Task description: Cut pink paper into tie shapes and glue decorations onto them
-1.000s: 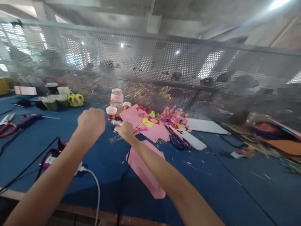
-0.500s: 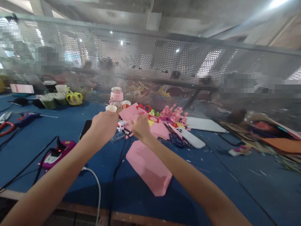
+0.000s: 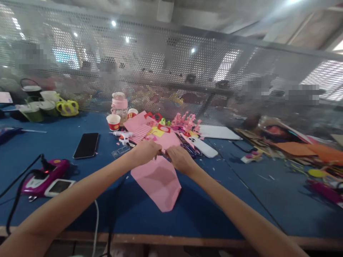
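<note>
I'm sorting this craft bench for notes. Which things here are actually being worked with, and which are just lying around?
In hand:
left hand and right hand, meeting at the top edge of the pink paper sheet

Lying about:
black phone
glue gun
red paper cup
pink bottle
white phone
purple power strip

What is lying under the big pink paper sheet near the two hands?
Under the pink paper sheet only the blue table shows around its edges. Whatever lies directly beneath is covered. Left hand and right hand meet at its far edge.
</note>
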`<state>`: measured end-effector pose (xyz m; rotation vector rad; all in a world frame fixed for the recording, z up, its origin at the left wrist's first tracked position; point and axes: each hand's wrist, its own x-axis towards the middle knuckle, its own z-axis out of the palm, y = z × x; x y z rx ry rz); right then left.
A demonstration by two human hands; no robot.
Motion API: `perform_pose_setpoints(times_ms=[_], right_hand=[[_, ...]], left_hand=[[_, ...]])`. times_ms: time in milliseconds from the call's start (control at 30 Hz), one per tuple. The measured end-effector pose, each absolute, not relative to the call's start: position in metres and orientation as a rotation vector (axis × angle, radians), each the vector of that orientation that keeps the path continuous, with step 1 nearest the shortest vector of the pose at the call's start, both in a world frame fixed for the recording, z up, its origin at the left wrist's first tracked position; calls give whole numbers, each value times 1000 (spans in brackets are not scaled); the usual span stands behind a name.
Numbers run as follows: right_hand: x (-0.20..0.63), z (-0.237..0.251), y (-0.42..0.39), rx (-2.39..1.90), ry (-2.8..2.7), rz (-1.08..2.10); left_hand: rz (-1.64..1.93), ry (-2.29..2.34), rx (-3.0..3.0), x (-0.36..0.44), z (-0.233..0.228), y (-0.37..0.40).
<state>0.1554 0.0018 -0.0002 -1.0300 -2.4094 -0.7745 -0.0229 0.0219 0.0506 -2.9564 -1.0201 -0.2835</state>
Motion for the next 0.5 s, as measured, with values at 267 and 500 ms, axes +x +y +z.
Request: perform_pose_setpoints(times_ms=[267, 500], right_hand=[[183, -19, 7, -1351, -2104, -223], [181, -8, -5, -1327, -1925, 130]], left_hand=[[-570, -1482, -2711, -32, 14, 42], [-562, -1710, -3018, -31, 7, 45]])
